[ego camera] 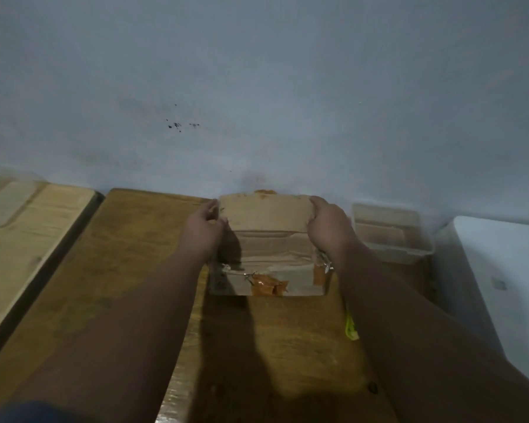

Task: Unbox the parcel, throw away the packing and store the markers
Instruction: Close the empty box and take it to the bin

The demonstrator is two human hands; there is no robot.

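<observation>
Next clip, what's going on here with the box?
A person is working on a cardboard box on a wooden table. The left hand and right hand each grip one end of the far top flap, which stands raised. Torn orange tape clings to the near side. No markers can be seen. A clear plastic bin sits beside the box on the right, and something yellow-green peeks out by the right forearm.
</observation>
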